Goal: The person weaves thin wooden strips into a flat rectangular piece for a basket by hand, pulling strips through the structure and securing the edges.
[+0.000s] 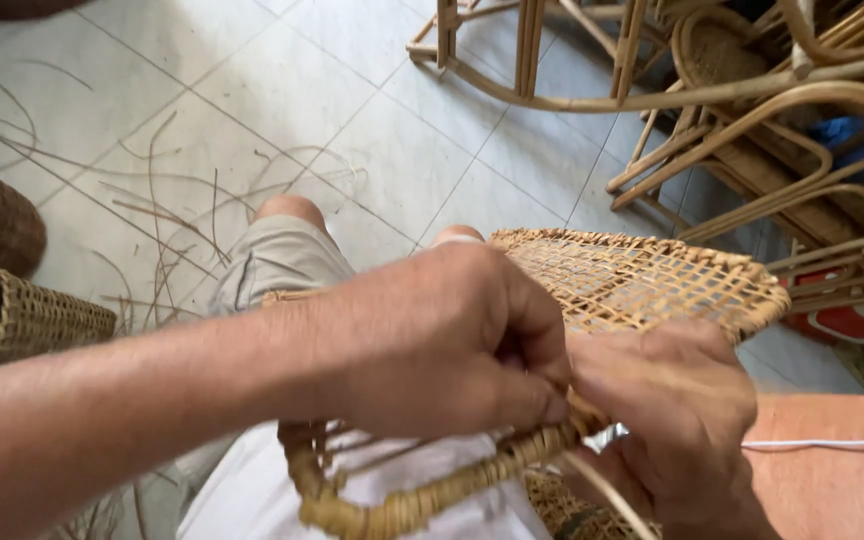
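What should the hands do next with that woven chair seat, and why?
Probably pull the loose cane strip snug around the wrapped rim. The left hand and right hand meet in a tight grip right at the rim of the woven seat, and the strip curls free below them, so the binding there looks unfinished.

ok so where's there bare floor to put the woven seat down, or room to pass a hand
Barest floor: the grey tiles between the person's knees and the rattan chair frames at upper right. The tiles at left carry loose cane strands beside a woven basket. It is crowded at the lap, where the left hand and right hand grip the woven seat rim.
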